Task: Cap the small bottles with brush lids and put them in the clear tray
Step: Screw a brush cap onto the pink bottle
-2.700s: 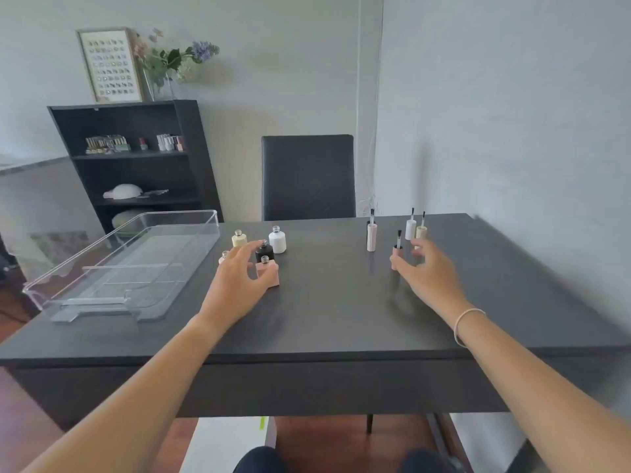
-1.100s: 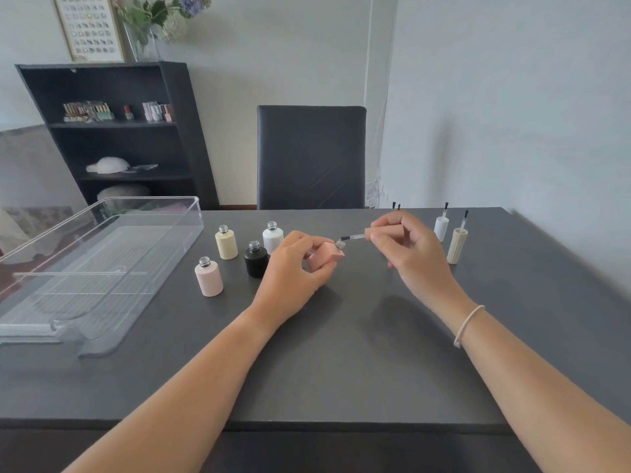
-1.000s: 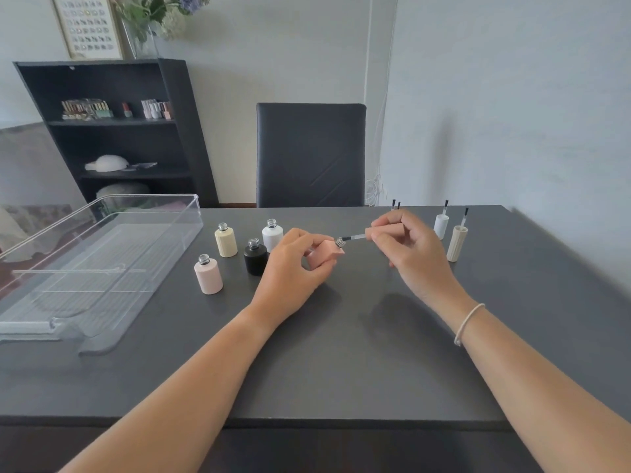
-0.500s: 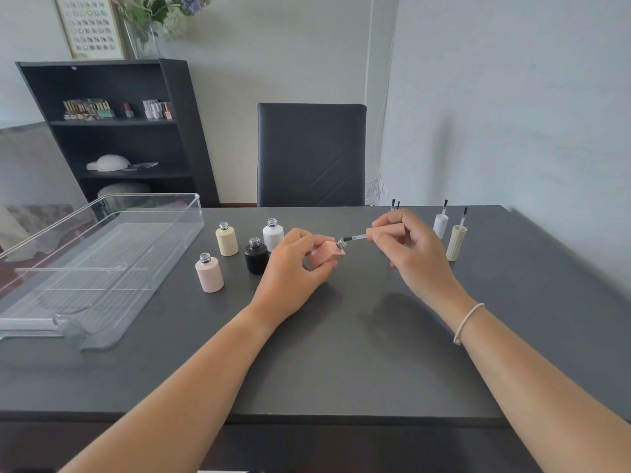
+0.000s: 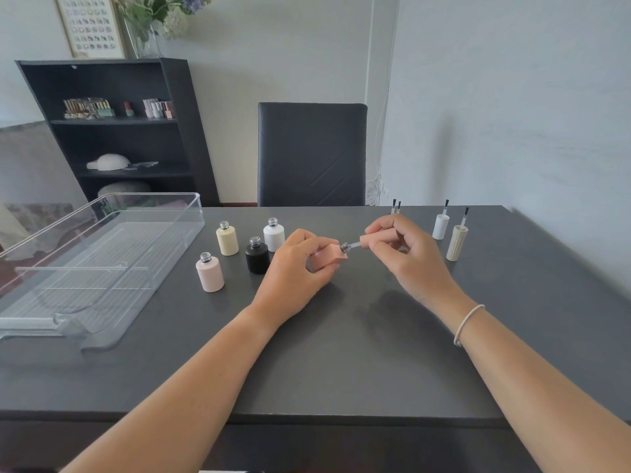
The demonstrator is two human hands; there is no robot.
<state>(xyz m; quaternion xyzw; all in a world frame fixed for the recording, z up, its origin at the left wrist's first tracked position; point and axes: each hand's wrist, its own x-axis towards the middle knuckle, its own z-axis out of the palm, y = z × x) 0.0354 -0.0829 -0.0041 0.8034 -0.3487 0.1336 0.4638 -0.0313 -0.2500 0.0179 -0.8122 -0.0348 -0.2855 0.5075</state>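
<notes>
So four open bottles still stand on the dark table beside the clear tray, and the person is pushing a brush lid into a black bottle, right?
Not quite: the head view shows the bottle in the left hand is the square pink bottle, not black. The small black bottle stands uncapped on the table. The rest holds.

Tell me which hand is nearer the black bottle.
Left. The left hand sits just right of the black bottle, holding the pink bottle; the right hand is farther right, holding the pink brush lid.
</notes>
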